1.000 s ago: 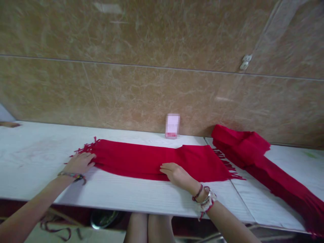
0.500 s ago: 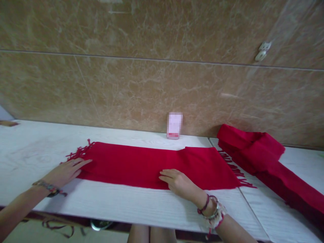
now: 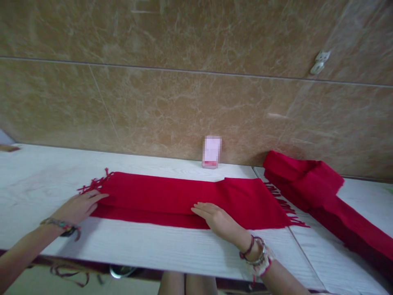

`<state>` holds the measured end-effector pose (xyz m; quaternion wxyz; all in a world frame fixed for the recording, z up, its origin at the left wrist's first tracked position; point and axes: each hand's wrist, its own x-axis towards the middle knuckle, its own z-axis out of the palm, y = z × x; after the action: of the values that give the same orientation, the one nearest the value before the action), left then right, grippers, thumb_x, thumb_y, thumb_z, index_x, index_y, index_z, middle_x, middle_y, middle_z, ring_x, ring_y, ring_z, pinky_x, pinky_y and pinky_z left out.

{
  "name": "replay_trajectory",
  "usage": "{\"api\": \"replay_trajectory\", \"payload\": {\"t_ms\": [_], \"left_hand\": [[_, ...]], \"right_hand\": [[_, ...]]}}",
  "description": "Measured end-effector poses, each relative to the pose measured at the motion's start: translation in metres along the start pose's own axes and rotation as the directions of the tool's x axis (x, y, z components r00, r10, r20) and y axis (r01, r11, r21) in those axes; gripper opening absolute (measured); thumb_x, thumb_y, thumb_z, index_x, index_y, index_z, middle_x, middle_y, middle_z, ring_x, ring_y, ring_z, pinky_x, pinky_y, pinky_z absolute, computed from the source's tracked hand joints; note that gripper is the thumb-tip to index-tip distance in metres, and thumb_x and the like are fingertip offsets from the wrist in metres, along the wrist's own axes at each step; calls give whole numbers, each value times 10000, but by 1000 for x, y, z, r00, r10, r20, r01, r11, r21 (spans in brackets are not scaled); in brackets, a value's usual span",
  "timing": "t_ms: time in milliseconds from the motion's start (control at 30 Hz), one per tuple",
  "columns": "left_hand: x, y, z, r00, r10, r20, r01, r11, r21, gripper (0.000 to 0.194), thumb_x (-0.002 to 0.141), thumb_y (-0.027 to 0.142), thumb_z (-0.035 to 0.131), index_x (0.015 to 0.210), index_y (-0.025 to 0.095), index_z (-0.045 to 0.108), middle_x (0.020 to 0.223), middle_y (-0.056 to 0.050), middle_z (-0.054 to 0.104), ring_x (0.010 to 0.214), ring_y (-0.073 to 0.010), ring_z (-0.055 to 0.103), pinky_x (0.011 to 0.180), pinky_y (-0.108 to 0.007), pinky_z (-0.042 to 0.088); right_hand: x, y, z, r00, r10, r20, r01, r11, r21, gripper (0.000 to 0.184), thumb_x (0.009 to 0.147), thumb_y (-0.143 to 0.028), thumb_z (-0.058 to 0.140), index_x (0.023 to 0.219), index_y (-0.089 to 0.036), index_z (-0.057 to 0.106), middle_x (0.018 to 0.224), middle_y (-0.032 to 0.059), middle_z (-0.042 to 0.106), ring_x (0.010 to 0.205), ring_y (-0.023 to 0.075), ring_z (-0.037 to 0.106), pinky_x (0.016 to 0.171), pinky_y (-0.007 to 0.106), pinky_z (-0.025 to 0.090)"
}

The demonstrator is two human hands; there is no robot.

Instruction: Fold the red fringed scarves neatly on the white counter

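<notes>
A red fringed scarf (image 3: 159, 194) lies folded lengthwise on the white table, its tassels at both short ends. Along its near side a strip of the lower layer shows below the upper layer's edge. At the left end, my left hand (image 3: 78, 207) rests by the tassels, fingers stretched over the cloth and thumb apart. My right hand (image 3: 217, 221) lies on the near edge right of the middle, with its fingers extended flat on the fabric. Both wrists wear bracelets.
A second red scarf (image 3: 325, 205) lies loosely folded at the right, close to the first one's tassels. A small blurred pink-white object (image 3: 211, 152) leans against the marbled tile wall (image 3: 172, 110). The white table (image 3: 144, 246) has a seam at the right.
My left hand has shifted left along the scarf's end. The upper layer's near edge has moved slightly away from me, baring a strip of the lower layer. The view has shifted a little.
</notes>
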<state>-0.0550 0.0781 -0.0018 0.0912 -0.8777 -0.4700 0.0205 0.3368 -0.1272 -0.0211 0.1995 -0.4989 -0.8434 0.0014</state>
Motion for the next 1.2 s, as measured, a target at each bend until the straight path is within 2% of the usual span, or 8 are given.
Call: {"api": "replay_trajectory", "payload": {"t_ms": [133, 233, 333, 467, 667, 867, 1000, 1200], "left_hand": [[-3, 1, -16, 1000, 7, 1, -7, 998, 58, 416, 665, 189, 360, 963, 259, 642, 1023, -33, 627, 914, -197, 572, 838, -302, 423], [-12, 5, -23, 997, 9, 81, -17, 995, 99, 441, 671, 148, 361, 1027, 205, 615, 1054, -60, 607, 924, -190, 568, 837, -283, 416], [-23, 11, -24, 986, -3, 166, -10, 997, 76, 461, 680, 95, 369, 1077, 193, 581, 1070, -61, 598, 929, -174, 570, 829, -263, 415], [-31, 14, -23, 981, -72, 181, 57, 994, 90, 438, 745, 99, 350, 1143, 143, 529, 1087, -100, 575, 950, -187, 554, 822, -271, 415], [-33, 12, -24, 971, -101, 215, 64, 983, 174, 435, 775, 111, 322, 1171, 98, 502, 1083, -150, 556, 968, -239, 543, 810, -325, 426], [-34, 17, -25, 986, -43, 160, 13, 982, 190, 434, 762, 93, 309, 1139, 127, 521, 1065, -130, 567, 941, -239, 554, 816, -340, 419], [-34, 16, -26, 987, -90, 131, 62, 977, 204, 424, 768, 90, 290, 1137, 108, 498, 1083, -129, 550, 958, -235, 543, 814, -336, 414], [-37, 15, -25, 967, -46, 250, 22, 995, 95, 359, 733, 38, 318, 1021, 91, 527, 1053, -130, 542, 905, -210, 550, 797, -315, 403]], "right_hand": [[0, -1, 2, 994, 104, -24, -106, 992, -71, 484, 762, -10, 357, 1217, -142, 456, 1243, 113, 485, 1158, 181, 424, 968, 371, 372], [-1, 0, 3, 982, 181, -50, -186, 976, -113, 437, 760, -32, 376, 1170, -111, 504, 1287, 159, 421, 1203, 233, 361, 975, 432, 343], [-3, 1, 0, 988, 151, -18, -152, 985, -82, 403, 791, -65, 374, 1161, -145, 515, 1272, 133, 448, 1202, 221, 363, 979, 456, 325], [-5, 3, -4, 993, 119, -9, -120, 992, -27, 382, 828, -108, 366, 1176, -194, 498, 1265, 89, 465, 1208, 197, 357, 987, 475, 302], [-6, 8, 0, 993, -31, 111, 27, 999, 31, 341, 847, -139, 383, 1148, -218, 524, 1193, 52, 540, 1159, 179, 424, 979, 446, 328], [-7, 8, -2, 998, -18, 53, 13, 994, 106, 331, 864, -176, 368, 1160, -225, 509, 1200, 45, 534, 1158, 171, 427, 976, 435, 329], [-6, 7, -5, 998, -7, 60, -2, 988, 153, 334, 874, -185, 343, 1166, -219, 504, 1199, 50, 535, 1162, 167, 421, 983, 435, 310], [-6, 8, -7, 980, -16, 198, -22, 983, 184, 323, 882, -218, 343, 1146, -258, 525, 1229, 42, 510, 1197, 179, 375, 1007, 473, 224]]}}
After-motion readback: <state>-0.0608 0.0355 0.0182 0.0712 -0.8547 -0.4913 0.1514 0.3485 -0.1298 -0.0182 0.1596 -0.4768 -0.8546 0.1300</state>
